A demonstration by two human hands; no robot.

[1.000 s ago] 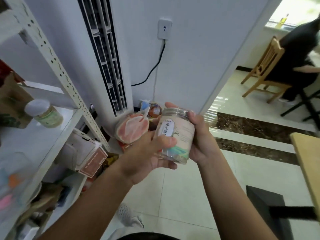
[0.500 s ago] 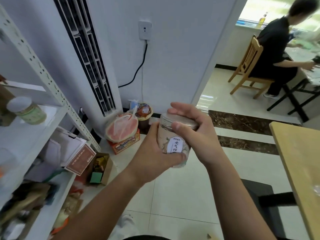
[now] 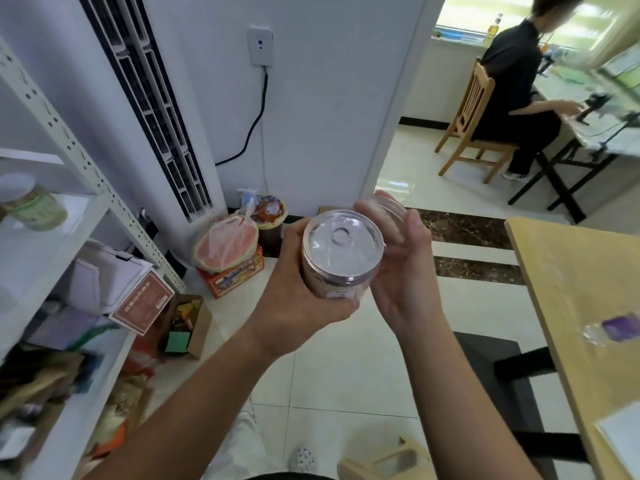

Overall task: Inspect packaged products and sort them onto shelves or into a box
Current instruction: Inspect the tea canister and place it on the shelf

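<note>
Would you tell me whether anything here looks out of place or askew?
Two things. A white box on the shelving lies tilted, its red-brown flap jutting past the edge. A wrapped watermelon half sits on a carton on the floor. The jar in the left hand looks undamaged; the right hand holds its lid.

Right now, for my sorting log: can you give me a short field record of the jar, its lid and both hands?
jar: upright, top towards the camera, held in mid-air
inner seal: looks intact, pull ring flat on top
clear lid: off the jar, just behind it to the right
left hand: grips the jar's side
right hand: holds the clear lid in its fingers
sorted yet: no, neither shelved nor boxed
nearest shelf: white shelf to the left, with a second jar on it
</note>
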